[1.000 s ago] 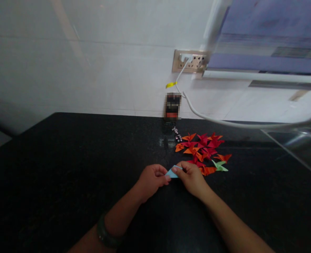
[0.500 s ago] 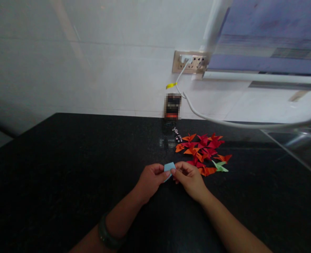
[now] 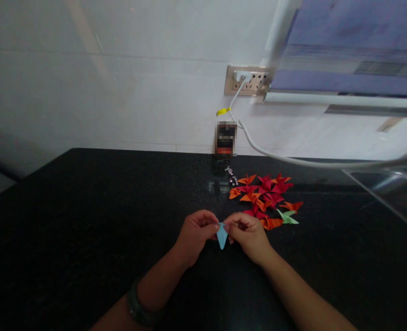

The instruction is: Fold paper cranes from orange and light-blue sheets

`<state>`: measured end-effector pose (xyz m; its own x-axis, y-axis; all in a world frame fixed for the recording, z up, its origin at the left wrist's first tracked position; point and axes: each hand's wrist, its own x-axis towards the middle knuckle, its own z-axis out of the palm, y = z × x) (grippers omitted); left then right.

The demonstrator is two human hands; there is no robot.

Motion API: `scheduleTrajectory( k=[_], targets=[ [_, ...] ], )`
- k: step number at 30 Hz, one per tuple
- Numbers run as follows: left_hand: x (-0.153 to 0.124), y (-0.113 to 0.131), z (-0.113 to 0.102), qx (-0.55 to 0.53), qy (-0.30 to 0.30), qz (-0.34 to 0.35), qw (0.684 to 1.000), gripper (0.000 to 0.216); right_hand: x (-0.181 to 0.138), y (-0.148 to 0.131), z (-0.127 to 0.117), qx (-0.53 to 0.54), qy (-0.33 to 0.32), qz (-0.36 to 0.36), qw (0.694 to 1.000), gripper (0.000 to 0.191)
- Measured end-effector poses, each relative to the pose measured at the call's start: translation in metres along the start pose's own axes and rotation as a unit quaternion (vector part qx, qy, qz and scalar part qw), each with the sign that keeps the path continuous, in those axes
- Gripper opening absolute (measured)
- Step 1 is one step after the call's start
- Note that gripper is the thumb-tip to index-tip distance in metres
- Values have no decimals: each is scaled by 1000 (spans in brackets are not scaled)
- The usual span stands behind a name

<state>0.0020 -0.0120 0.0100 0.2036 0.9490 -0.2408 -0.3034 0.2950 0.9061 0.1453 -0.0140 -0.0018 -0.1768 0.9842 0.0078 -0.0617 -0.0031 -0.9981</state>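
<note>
A small light-blue piece of folded paper (image 3: 222, 237) is held between my two hands above the dark countertop (image 3: 86, 220). Its narrow point faces down toward me. My left hand (image 3: 197, 232) pinches the upper left edge with thumb and fingers. On the other side, my right hand (image 3: 248, 232) pinches the upper right edge. The fingertips cover the paper's top. Just beyond my right hand lies a group of red and orange folded paper cranes (image 3: 265, 197), with a pale green crane (image 3: 288, 217) at its right side.
A pixelated dark object (image 3: 226, 139) stands against the tiled wall, with a small beaded item (image 3: 231, 176) in front. A white cable (image 3: 293, 162) runs from the wall socket (image 3: 248, 81) toward the right. A sink edge (image 3: 382, 202) lies at the right.
The blue paper has gone from a broad, flat-faced shape to a narrow one pointing down toward me. Both hands still pinch it in nearly the same place.
</note>
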Motion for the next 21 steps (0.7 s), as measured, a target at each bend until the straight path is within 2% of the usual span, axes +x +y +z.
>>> scheduleTrajectory(
  k=[5,9,13,15,19,21],
  targets=[
    [0,-1,-1,-34,-16,-21,999,9,0,-1,-2,22,-18,-26,999,4],
    [0,0,-2,-12,-24,-73,997,18,0,-3,-8,-86,-21,-121,989,12],
    [0,0,-1,80,3,-59,995,21,-1,-5,-9,-172,-54,-187,966,17],
    [0,0,-1,99,10,-41,994,19,-2,-5,-6,-158,-51,-166,972,15],
    [0,1,0,144,28,-3,989,16,-1,-3,-1,-91,-4,-48,995,11],
    [0,1,0,174,32,16,984,15,0,-1,-1,-100,-9,-16,995,14]
  ],
)
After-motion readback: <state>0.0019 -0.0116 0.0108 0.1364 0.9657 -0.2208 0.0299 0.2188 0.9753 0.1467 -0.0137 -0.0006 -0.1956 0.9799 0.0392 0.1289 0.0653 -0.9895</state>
